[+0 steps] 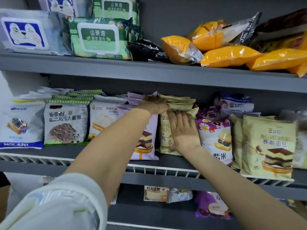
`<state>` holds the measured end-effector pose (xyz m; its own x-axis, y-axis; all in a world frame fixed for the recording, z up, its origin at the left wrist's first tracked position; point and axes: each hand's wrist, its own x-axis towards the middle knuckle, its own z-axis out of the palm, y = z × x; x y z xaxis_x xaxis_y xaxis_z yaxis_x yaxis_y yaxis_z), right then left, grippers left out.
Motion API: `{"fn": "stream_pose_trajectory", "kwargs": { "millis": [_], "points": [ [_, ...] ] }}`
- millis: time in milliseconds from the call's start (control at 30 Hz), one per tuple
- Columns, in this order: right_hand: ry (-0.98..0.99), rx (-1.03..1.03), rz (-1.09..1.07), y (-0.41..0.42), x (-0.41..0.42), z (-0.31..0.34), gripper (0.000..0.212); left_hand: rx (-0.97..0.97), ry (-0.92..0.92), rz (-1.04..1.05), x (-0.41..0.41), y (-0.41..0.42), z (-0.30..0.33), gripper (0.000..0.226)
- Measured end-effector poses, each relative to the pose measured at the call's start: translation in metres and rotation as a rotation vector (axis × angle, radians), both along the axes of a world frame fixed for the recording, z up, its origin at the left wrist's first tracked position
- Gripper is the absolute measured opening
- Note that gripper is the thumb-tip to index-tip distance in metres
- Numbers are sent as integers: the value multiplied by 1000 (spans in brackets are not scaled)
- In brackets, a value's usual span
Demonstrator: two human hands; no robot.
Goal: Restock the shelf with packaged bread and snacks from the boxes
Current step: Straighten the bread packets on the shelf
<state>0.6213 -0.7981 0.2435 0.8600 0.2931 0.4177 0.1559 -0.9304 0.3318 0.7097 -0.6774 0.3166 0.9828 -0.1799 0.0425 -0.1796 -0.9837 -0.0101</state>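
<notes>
On the middle shelf [49, 156] stands a row of packaged breads. A stack of beige walnut bread packs [180, 102] sits in the centre. My left hand [156, 105] grips the top of these packs, fingers curled over their edge. My right hand [182, 128] lies flat, fingers spread, against the front beige pack [166, 133]. A purple mousse bread pack [146, 143] stands just left of it, partly hidden by my left forearm. A white and purple rice bread pack [216, 135] stands to the right.
Wet wipe packs [98, 37] and orange bread bags [229, 55] fill the top shelf. A yellow mousse pack [269, 145] stands at the right, a chocolate bread pack [66, 122] at the left. A white wire rail [166, 170] edges the middle shelf. More packs lie on the shelf below.
</notes>
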Motion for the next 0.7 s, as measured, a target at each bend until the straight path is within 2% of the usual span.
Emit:
{"fn": "stream_pose_trajectory", "kwargs": {
  "millis": [167,300,400,433,533,700],
  "points": [
    [17,18,-16,-1,-1,0,127,10,-114,-84,-4,-6,5,59],
    [12,25,-6,-2,-1,-1,129,-74,-1,-52,5,-6,0,47],
    [35,38,0,-3,-1,2,130,-154,19,25,3,-7,-2,55],
    [41,37,0,-3,-1,2,130,-127,-1,18,0,-8,-1,55],
    [47,47,-6,-4,0,2,129,-52,-208,-98,-16,-11,4,42],
    [65,7,24,-4,-7,6,124,-142,-457,-141,-48,-2,-10,35]
  ]
}}
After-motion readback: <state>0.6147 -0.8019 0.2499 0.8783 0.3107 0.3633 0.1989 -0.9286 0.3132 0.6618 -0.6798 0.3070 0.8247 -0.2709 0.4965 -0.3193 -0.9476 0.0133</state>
